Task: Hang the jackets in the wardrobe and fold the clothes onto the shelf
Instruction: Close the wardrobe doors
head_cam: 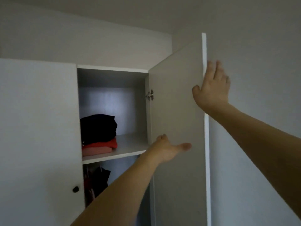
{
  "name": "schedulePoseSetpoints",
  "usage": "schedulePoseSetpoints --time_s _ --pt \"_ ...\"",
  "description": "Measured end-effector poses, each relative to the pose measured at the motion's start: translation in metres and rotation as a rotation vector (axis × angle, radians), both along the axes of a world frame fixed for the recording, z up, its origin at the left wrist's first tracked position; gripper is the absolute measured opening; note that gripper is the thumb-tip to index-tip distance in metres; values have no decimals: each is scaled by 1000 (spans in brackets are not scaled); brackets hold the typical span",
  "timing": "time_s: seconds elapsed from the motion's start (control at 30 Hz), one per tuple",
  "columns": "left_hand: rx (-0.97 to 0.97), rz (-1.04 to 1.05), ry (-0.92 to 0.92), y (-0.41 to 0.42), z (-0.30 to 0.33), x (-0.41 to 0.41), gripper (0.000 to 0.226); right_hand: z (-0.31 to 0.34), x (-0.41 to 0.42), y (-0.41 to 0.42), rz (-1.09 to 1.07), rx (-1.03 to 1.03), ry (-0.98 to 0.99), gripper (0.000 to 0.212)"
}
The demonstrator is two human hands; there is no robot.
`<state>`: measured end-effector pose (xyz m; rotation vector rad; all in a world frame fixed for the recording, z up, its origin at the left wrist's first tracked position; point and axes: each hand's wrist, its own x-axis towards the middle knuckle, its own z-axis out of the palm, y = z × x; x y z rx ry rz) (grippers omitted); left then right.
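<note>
The white wardrobe stands with its right door (175, 98) swung open toward me. My right hand (211, 85) holds the door's outer edge, fingers straight behind it and thumb on the inner face. My left hand (166, 149) reaches up with fingers extended, touching the lower inner face of the door near the shelf (130, 145). On the shelf lies a stack of folded clothes (99, 134): dark ones on top, red and pink beneath. Below the shelf hang dark and red jackets (96, 181), partly hidden by my left forearm.
The left wardrobe door (39, 128) is closed, with a round dark knob (75, 189). A metal hinge (150, 95) shows on the open door. Plain wall lies to the right and the ceiling is close above.
</note>
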<state>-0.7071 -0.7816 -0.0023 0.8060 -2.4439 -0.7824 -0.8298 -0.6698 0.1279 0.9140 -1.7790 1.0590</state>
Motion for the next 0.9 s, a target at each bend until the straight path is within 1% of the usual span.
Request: schedulePoseSetpoints --time_s 0.03,0.07,0.1,0.13,0.2,0.27,0.37,0.43,0.5,0.57,0.63,0.73,0.8,0.9 --pt "23 -29 7 15 -4 -15 137 0 -8 8 153 -20 -146 70" --pt "37 -32 5 29 -9 -28 138 -1 -12 15 316 -13 -287 56" --pt "35 -3 -9 40 -13 -39 137 -5 -17 19 447 9 -411 34" --pt "10 54 -37 47 -17 -49 132 -9 -20 22 518 31 -474 14" --pt "-105 171 -90 55 -25 -63 107 -15 -24 25 582 54 -478 29" --pt "-241 221 -109 57 -30 -69 81 -17 -25 26 590 64 -434 34" --pt "-356 229 -84 57 -35 -63 58 -15 -24 25 577 87 -357 32" --pt "-350 241 -39 55 -35 -49 52 -18 -17 22 643 73 -338 38" --pt "-308 248 -29 49 -33 -31 53 -24 -8 15 739 42 -332 41" --pt "-303 275 -52 41 -33 -8 62 -33 5 5 812 11 -331 35" --pt "-315 322 -78 33 -33 18 83 -41 21 -8 878 -15 -360 37" --pt "-241 366 -120 16 -28 57 113 -48 44 -33 949 -39 -352 44" --pt "-218 382 -122 0 -22 84 121 -51 58 -52 979 -14 -309 45" --pt "-335 427 -137 -29 -15 123 125 -62 79 -84 938 74 -164 46"
